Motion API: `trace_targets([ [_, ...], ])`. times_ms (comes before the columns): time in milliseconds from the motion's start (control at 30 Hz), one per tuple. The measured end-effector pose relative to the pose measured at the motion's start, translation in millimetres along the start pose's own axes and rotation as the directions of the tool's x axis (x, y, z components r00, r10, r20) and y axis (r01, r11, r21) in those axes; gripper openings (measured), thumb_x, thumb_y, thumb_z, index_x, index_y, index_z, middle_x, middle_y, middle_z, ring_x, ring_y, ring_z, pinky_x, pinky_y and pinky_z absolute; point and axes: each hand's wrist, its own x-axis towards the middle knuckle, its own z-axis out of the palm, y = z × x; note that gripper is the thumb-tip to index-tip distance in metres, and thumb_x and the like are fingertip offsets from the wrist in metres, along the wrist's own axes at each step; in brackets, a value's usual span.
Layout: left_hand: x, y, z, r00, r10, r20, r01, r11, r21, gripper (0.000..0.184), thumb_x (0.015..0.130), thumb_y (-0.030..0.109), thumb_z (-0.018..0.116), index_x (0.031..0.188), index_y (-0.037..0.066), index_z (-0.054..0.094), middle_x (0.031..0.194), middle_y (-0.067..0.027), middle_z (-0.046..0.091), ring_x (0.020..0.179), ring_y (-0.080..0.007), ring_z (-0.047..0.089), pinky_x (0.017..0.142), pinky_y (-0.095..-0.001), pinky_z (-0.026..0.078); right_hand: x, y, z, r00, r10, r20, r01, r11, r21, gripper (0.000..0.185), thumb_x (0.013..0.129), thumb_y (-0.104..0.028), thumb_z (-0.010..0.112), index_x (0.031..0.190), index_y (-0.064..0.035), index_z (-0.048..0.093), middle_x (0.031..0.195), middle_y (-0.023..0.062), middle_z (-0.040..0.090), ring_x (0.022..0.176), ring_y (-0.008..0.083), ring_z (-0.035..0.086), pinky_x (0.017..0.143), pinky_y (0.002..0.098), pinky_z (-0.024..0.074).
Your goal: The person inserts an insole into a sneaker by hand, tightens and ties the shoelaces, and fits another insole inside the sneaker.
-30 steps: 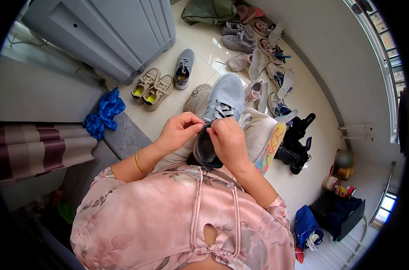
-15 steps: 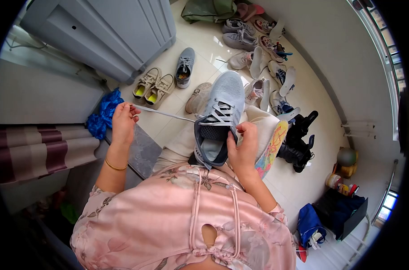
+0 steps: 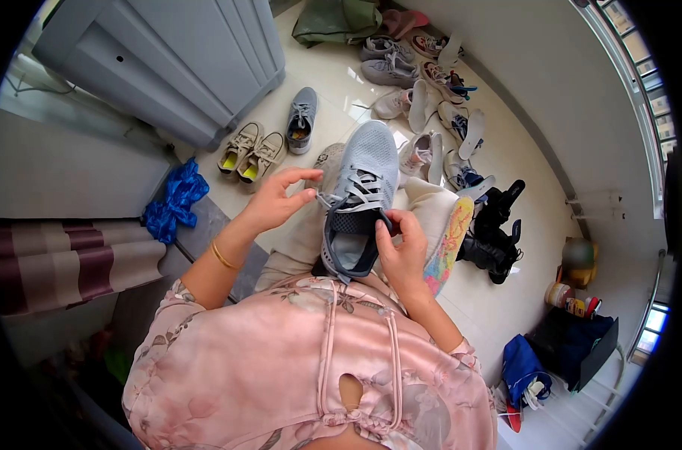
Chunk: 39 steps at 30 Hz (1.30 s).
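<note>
Head view: grey mesh sneaker (image 3: pixel 371 150), toe pointing away; left hand (image 3: pixel 270 206) open beside pale flat lace (image 3: pixel 326 199), right hand (image 3: pixel 402 259) pinching dark collar (image 3: pixel 368 264).

Matt mesh-cloth shoe (image 3: pixel 369 156); glossy, smooth floor tiles (image 3: pixel 327 91).

the pale blue-grey shoe (image 3: pixel 370 146) has a dark grey collar (image 3: pixel 328 244) and light grey laces (image 3: pixel 365 193). the blouse (image 3: pixel 243 352) is pink, with a floral print in deeper pink and grey-green. the insole (image 3: pixel 451 240) mixes yellow, pink and blue in a mottled pattern. gold bracelet (image 3: pixel 223 256), cream trousers (image 3: pixel 285 251), bright blue bundle (image 3: pixel 177 199), dull green bag (image 3: pixel 336 21). the curtain (image 3: pixel 78 262) is striped plum and greyish beige, the beige pair of shoes (image 3: pixel 264 154) yellow-green inside
</note>
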Motion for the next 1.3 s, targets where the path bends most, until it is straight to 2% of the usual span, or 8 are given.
trace_targets([
  [67,11.2,9.4,5.9,0.971,-0.114,0.211,0.153,0.972,-0.178,0.029,0.086,0.01,0.063,0.114,0.001,0.061,0.099,-0.004,0.063,0.094,-0.0122,0.056,0.085,-0.0265,0.044,1.0,-0.3,-2.2,1.0,0.002,-0.003,-0.002,1.0,0.007,0.013,0.08,0.0,0.064,0.092,0.0028,0.059,0.079,0.0112,0.058,0.062,0.0181,0.055,0.056,0.0286,0.0452],
  [300,24.4,34.4,-0.1,0.88,-0.164,0.446,0.209,0.976,-0.053,0.018,0.085,0.012,0.065,0.1,0.001,0.063,0.09,-0.001,0.061,0.086,-0.0094,0.054,0.079,-0.0245,0.044,-0.7,-0.3,-4.9,0.998,0.063,0.01,-0.063,0.996,0.065,0.011,0.084,-0.002,0.063,0.093,0.004,0.061,0.077,0.0079,0.058,0.065,0.0123,0.053,0.06,0.0246,0.0438],
  [700,25.3,24.7,-9.8,0.887,-0.319,0.334,0.422,0.854,-0.306,0.007,0.082,0.004,0.063,0.085,0.002,0.057,0.074,0.0023,0.056,0.07,-0.0038,0.049,0.063,-0.0197,0.041,0.2,4.2,-4.7,0.998,0.057,0.022,-0.059,0.991,0.117,0.011,0.082,-0.002,0.065,0.092,0.0034,0.062,0.077,0.0069,0.059,0.064,0.0108,0.054,0.059,0.0235,0.0439],
  [800,23.8,35.4,-33.4,0.905,-0.39,0.169,0.35,0.909,0.227,0.007,0.082,0.005,0.065,0.082,0.0,0.06,0.07,0.0026,0.054,0.068,-0.0031,0.046,0.06,-0.0193,0.038,-0.1,2.7,-6.3,0.997,0.074,0.012,-0.075,0.99,0.123,0.011,0.082,-0.002,0.065,0.091,0.0035,0.063,0.076,0.0066,0.06,0.064,0.0104,0.054,0.059,0.0233,0.0441],
  [933,7.8,48.1,-86.9,0.917,-0.348,0.198,0.308,0.929,0.206,0.015,0.084,0.011,0.065,0.078,-0.002,0.064,0.076,0.0001,0.056,0.071,-0.0047,0.045,0.062,-0.0217,0.038,-2.5,5.9,-8.8,0.989,0.144,0.038,-0.148,0.972,0.182,0.011,0.083,-0.003,0.065,0.092,0.003,0.063,0.076,0.0036,0.061,0.065,0.0075,0.054,0.06,0.0216,0.044],
  [1033,-10.5,61.7,-120.4,0.967,-0.18,0.182,0.164,0.982,0.099,0.016,0.083,0.013,0.063,0.078,-0.001,0.066,0.092,-0.0071,0.062,0.085,-0.0138,0.054,0.077,-0.0268,0.042,-6.7,16.6,-5.9,0.963,0.253,0.092,-0.269,0.916,0.297,0.012,0.085,-0.005,0.065,0.094,0.0025,0.063,0.077,0.0002,0.061,0.067,0.0044,0.053,0.06,0.0196,0.0435],
  [1167,-28.9,74.3,-135.4,0.961,0.215,0.174,-0.18,0.964,-0.194,0.021,0.083,0.017,0.061,0.07,0.001,0.068,0.12,-0.0244,0.057,0.127,-0.0394,0.041,0.109,-0.0473,0.021,-8.4,19.7,-3.3,0.939,0.308,0.154,-0.344,0.845,0.408,0.014,0.087,-0.006,0.064,0.098,0.0024,0.062,0.079,-0.002,0.061,0.068,0.0029,0.052,0.061,0.0179,0.0426],
  [1300,-19.7,82.0,-102.7,0.808,0.575,0.13,-0.399,0.694,-0.599,0.029,0.089,0.025,0.06,0.07,0.002,0.065,0.108,-0.0218,0.062,0.114,-0.0377,0.054,0.106,-0.0525,0.029,-8.5,19.0,-4.5,0.915,0.349,0.204,-0.405,0.789,0.462,0.016,0.088,-0.006,0.063,0.101,0.0031,0.062,0.08,-0.0019,0.062,0.07,0.0032,0.053,0.062,0.0176,0.0425],
])
